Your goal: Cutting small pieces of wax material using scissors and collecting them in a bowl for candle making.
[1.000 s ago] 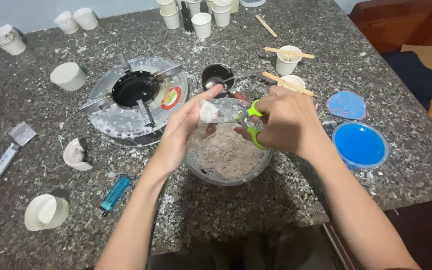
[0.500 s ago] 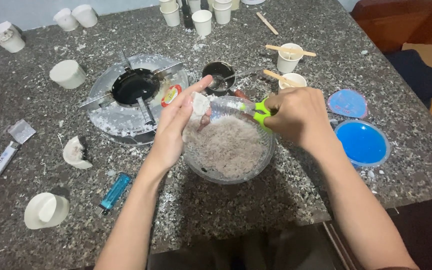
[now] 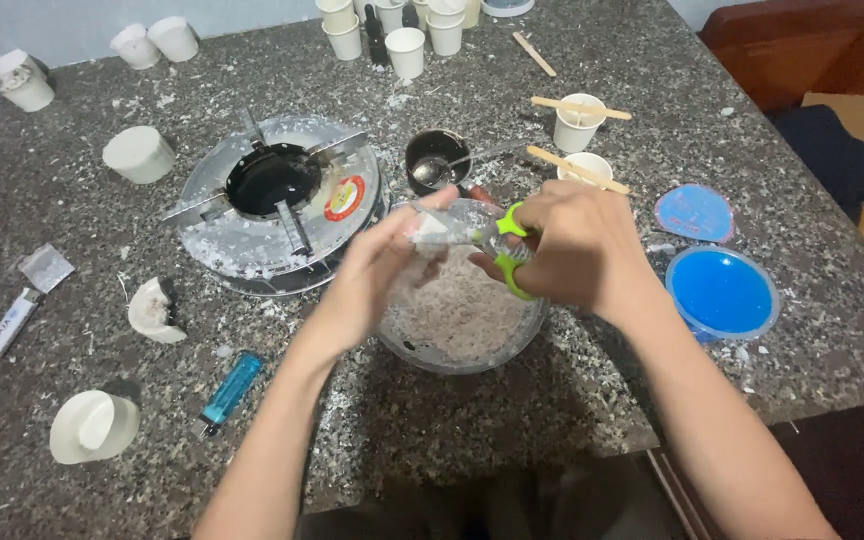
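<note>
My right hand (image 3: 572, 250) grips green-handled scissors (image 3: 502, 250) over a clear glass bowl (image 3: 452, 350) holding white shavings. The blades point left at a small white chunk (image 3: 430, 228) pinched in the fingers of my left hand (image 3: 382, 270). Both hands hover just above the bowl, near the table's middle. The blade tips are blurred and partly hidden by the chunk and my fingers.
A round metal burner (image 3: 272, 200) sits left of the bowl, a dark cup with a spoon (image 3: 437, 160) behind it. Blue-filled tub (image 3: 722, 292) and its blue lid (image 3: 694, 212) lie right. White cups (image 3: 407, 48), wooden sticks (image 3: 577, 105), a blue lighter (image 3: 229, 390), white flakes scattered.
Both hands have shifted slightly over the bowl; the left hand has turned the white chunk toward the scissors, and the blades now meet it.
</note>
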